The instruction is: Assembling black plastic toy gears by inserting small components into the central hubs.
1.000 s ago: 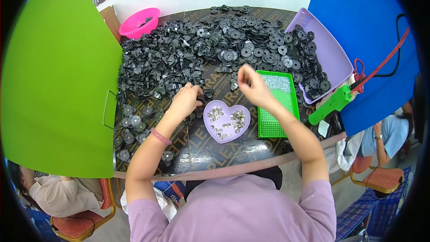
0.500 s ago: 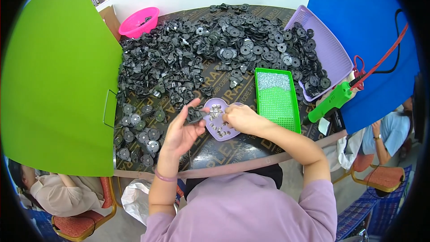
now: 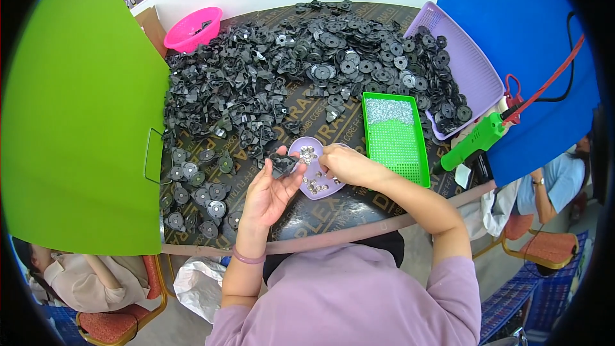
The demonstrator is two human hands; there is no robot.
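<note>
A black plastic part (image 3: 282,164) rests in the fingers of my left hand (image 3: 271,192), palm up, just left of a small purple heart-shaped dish (image 3: 318,194). Small round silver metal pieces (image 3: 308,154) lie scattered in that dish. Over its right side, my right hand (image 3: 346,164) reaches in with its fingers bent together and pointing down. Whatever those fingertips grip is hidden from view.
Black plastic parts (image 3: 243,70) are heaped across the back, with round black discs (image 3: 384,57) toward the right. Assembled-looking pieces (image 3: 200,195) lie at left. A green tray (image 3: 400,160) holds small silver screws (image 3: 391,111); a green electric screwdriver (image 3: 474,142) stands right of it. Panels flank the table.
My left hand has shifted slightly right and turned, still with the black part in it. The right hand stays over the dish. The whole view has moved a little.
</note>
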